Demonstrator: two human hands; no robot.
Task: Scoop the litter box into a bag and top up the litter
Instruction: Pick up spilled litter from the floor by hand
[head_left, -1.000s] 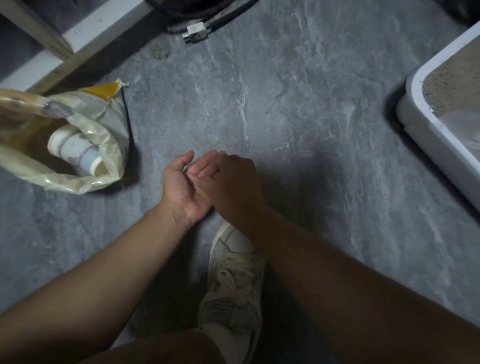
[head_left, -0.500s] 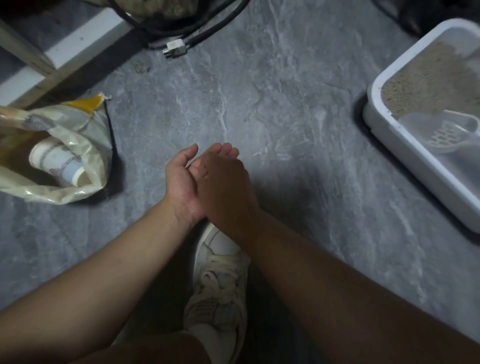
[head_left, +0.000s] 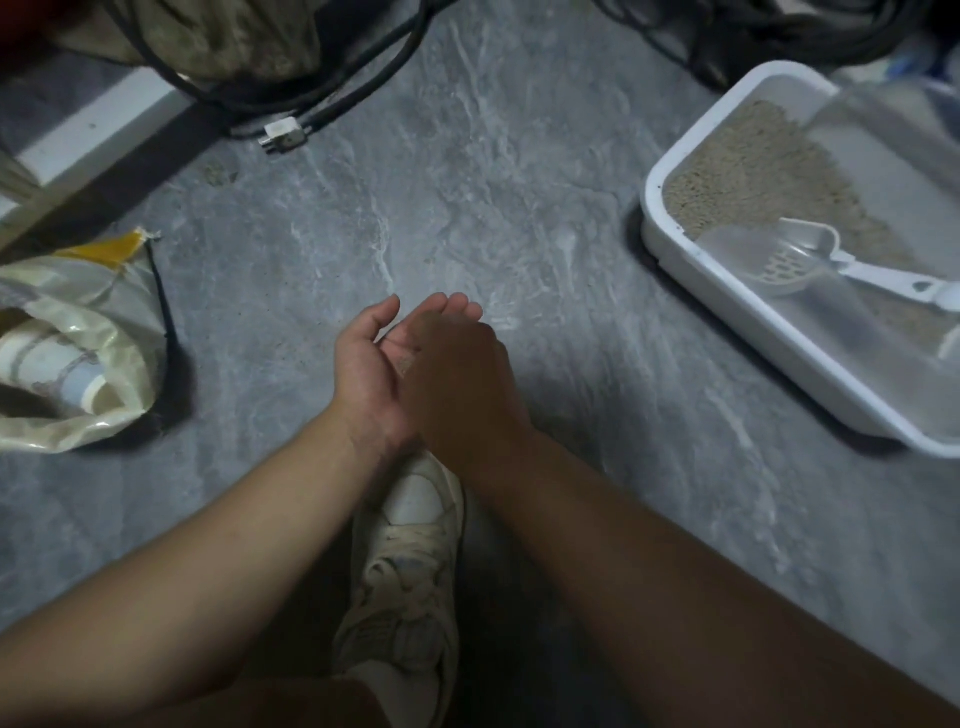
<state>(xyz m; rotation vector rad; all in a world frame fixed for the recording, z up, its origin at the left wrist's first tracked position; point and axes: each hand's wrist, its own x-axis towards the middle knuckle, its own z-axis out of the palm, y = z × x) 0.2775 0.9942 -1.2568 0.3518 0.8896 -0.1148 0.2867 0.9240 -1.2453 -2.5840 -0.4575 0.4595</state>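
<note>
Fingers (head_left: 457, 306) of both hands lie together, empty; right of them the light, stiff scoop (head_left: 810, 260) offers its handle for gripping.

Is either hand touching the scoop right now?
Apart. The head view shows the scoop lying in the litter box, while the left hand and right hand meet over bare floor.

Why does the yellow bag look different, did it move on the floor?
No. The yellow bag sits at the same spot below the white baseboard; the head camera shifted, which also brought more of the litter box into view.
</note>
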